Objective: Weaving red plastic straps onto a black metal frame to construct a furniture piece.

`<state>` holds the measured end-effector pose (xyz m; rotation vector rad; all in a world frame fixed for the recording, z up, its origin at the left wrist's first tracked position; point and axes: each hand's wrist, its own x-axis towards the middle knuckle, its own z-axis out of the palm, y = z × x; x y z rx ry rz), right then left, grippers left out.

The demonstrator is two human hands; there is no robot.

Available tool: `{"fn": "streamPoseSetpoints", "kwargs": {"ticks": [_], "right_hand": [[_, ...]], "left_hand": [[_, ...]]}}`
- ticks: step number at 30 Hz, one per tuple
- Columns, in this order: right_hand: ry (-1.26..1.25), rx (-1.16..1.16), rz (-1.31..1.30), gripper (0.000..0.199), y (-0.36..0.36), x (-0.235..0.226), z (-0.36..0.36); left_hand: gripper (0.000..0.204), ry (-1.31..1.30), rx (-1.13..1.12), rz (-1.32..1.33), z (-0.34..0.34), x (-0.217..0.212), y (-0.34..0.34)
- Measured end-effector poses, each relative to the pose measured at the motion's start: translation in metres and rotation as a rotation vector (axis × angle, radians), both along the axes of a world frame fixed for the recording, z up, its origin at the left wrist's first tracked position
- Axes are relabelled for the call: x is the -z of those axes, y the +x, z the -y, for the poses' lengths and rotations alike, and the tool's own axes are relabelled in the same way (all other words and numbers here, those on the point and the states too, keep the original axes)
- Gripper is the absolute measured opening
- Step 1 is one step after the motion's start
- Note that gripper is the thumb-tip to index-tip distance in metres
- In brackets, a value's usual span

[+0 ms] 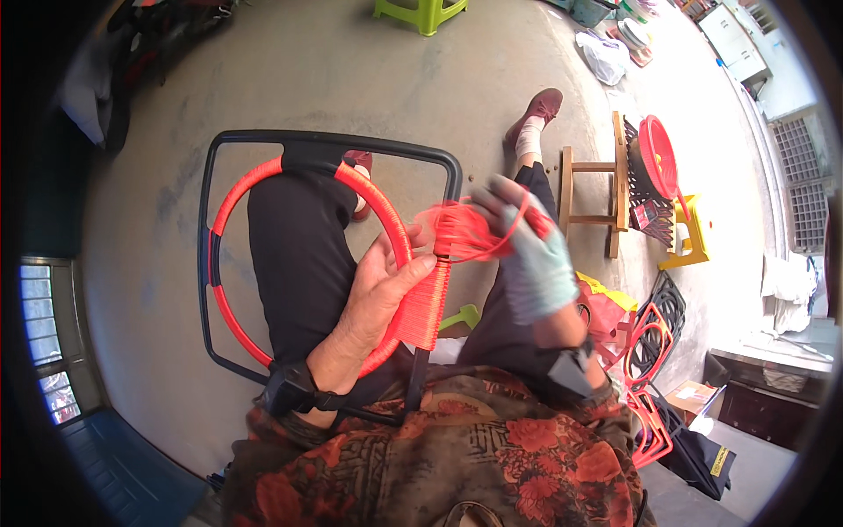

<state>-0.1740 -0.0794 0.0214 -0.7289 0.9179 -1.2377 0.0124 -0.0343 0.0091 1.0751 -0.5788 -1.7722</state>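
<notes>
A black tubular frame [351,139] with rounded corners lies across my lap, and a ring [226,211] inside it is bound in shiny red-orange cord. Bare, my left hand [379,285] grips the ring's right side, its thumb on the tightly wound red band [427,307] that joins ring and frame. My right hand [531,268], in a grey-white glove, holds a loose bundle of red cord [457,233] just above that band, beside the frame's right bar. A strand loops over the gloved fingers. Motion blurs the bundle and fingertips.
On the right stand a wooden rack [619,193], a red basin [659,156] and a yellow stool [689,233]. Nearer are red-bound frames [648,347], black coils [670,307] and a black bag [702,465]. A green stool [426,13] stands at the far edge.
</notes>
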Motion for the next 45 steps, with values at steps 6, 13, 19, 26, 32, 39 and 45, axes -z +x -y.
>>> {"fn": "streamPoseSetpoints", "kwargs": {"ticks": [6, 13, 19, 26, 32, 39, 45], "right_hand": [[0.229, 0.206, 0.075, 0.046, -0.18, 0.041, -0.044], [0.406, 0.285, -0.477, 0.05, -0.19, 0.065, -0.042], [0.216, -0.35, -0.088, 0.046, -0.006, 0.013, -0.034], [0.254, -0.371, 0.018, 0.033, -0.037, 0.026, -0.04], [0.28, -0.044, 0.631, 0.036, -0.008, 0.009, -0.022], [0.319, -0.133, 0.393, 0.041, -0.031, 0.034, -0.025], [0.071, -0.292, -1.567, 0.055, -0.065, 0.009, 0.0]], "left_hand": [[0.019, 0.105, 0.062, -0.077, 0.0, -0.015, 0.002], [0.018, 0.041, 0.054, 0.013, 0.0, -0.017, -0.003], [0.025, -0.136, 0.007, 0.154, -0.003, -0.009, -0.003], [0.023, 0.062, 0.086, -0.185, 0.001, -0.009, 0.003], [0.016, 0.078, 0.069, -0.219, -0.003, -0.007, 0.0], [0.01, 0.099, 0.106, -0.249, -0.003, -0.017, -0.005], [0.011, 0.052, 0.092, -0.04, -0.003, -0.011, -0.003]]}}
